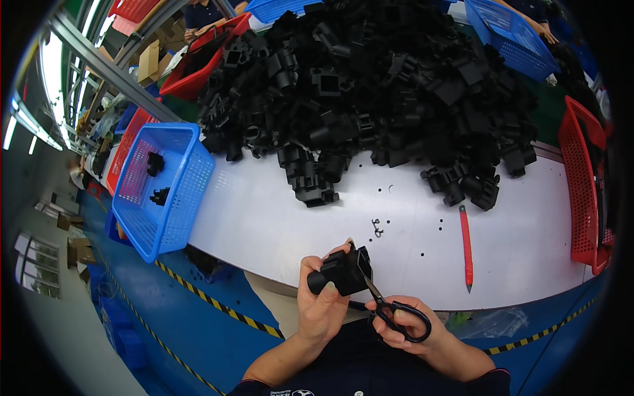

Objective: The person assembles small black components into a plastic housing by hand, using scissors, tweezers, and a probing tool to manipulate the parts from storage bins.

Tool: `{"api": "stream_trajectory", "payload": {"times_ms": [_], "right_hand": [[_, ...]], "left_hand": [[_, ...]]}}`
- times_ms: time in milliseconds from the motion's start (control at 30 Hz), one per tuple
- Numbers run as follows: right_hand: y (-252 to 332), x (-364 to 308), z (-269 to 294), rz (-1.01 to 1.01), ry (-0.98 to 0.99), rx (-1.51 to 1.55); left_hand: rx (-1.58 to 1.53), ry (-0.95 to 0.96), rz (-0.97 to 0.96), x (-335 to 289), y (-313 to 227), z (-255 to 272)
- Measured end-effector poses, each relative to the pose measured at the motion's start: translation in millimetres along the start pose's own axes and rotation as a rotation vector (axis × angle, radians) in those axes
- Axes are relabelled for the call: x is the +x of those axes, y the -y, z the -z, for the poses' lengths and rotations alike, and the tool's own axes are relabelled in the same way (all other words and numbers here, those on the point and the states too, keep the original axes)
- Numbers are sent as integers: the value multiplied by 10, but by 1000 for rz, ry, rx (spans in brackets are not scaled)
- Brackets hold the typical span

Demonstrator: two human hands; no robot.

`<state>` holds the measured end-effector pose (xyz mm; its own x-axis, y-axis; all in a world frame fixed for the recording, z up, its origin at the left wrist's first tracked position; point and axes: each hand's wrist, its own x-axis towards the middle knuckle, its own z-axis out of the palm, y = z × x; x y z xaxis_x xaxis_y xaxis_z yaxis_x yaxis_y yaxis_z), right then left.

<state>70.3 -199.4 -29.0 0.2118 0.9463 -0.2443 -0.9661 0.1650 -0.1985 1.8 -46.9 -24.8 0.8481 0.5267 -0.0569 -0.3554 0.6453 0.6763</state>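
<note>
My left hand (318, 307) is closed round a black moulded plastic part (340, 272) with a round tube end and a square opening, held above the table's near edge. In my right hand (413, 330) is a pair of black-handled scissors (395, 318), fingers through the loops. The blade tips touch or lie just beside the part's square end; I cannot tell whether they cut into it. Small black scraps (377, 228) lie on the white table (317, 231) beyond my hands. To the right rests a red pointed tool (466, 251).
A big heap of black plastic parts (370, 86) covers the table's far side. At the left edge stands a blue basket (173, 191) with 2 black parts in it. Red baskets (576, 191) stand at the right and far left. Other people's hands (191, 33) show at the back.
</note>
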Motion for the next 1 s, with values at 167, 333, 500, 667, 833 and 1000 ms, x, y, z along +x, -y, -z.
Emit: {"api": "stream_trajectory", "payload": {"times_ms": [167,333,500,667,833,1000], "right_hand": [[26,-4,31,-30,75,92],[43,11,57,-40,89,116],[48,5,90,-43,105,129],[73,11,100,-60,106,123],[76,16,93,-55,104,117],[77,12,68,-41,58,74]], "left_hand": [[49,6,-2,0,-1,14],[-50,21,5,24,1,15],[-49,35,7,21,3,19],[60,29,4,15,-11,8],[70,37,3,12,-5,10],[67,19,1,-6,4,4]]}}
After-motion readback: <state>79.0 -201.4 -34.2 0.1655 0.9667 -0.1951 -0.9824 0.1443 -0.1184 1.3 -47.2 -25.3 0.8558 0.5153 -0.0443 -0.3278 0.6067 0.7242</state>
